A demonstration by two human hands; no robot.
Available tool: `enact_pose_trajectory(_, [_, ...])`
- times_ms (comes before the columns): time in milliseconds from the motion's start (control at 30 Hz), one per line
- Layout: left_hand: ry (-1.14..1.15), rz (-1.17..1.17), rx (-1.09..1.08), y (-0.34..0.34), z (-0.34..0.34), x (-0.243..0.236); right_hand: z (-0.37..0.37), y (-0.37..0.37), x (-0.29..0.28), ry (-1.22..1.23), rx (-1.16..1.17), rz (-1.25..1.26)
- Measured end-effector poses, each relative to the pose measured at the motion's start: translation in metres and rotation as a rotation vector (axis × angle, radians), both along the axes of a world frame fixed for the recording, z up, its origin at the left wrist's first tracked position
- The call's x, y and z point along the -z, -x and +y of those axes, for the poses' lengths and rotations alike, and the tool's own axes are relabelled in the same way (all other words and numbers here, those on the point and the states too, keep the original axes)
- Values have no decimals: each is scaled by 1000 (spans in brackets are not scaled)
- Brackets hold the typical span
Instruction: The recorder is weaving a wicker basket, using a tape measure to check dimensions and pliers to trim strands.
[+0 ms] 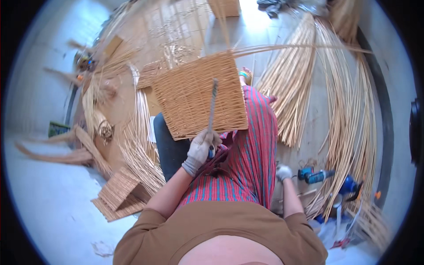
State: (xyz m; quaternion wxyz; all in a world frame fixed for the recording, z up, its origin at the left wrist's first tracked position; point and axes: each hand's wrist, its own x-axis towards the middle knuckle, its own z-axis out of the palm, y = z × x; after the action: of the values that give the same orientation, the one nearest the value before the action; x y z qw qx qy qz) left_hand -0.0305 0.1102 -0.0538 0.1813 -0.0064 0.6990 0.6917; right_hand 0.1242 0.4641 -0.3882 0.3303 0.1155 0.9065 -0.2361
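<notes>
A woven wicker panel [201, 97] lies tilted across my lap, with long loose strands running off its top right corner. My left hand [201, 150], in a pale glove with a grey cuff, is closed at the panel's near edge. It grips a long thin metal tool [212, 106] with a blue end; the metal part points away over the weave. What kind of tool it is I cannot make out. My right hand [284, 172], also gloved, reaches down beside my right thigh, left of a teal power tool [305, 172]. Its fingers are too small and blurred to read.
Large bundles of wicker strands [293, 79] spread over the floor at the right. More strands [139, 150] lie at the left, near stacked woven pieces [119, 190]. A second teal power tool [319, 176] and a blue object [350, 186] lie at the lower right.
</notes>
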Motion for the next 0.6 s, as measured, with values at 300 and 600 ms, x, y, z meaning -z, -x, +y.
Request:
enact_pose_trajectory(300, [-202, -147, -236, 65, 19, -36, -39, -51, 140, 178, 446, 149])
enact_pose_trajectory(600, [-382, -367, -254, -9, 62, 47, -46, -33, 4, 218, 665, 386])
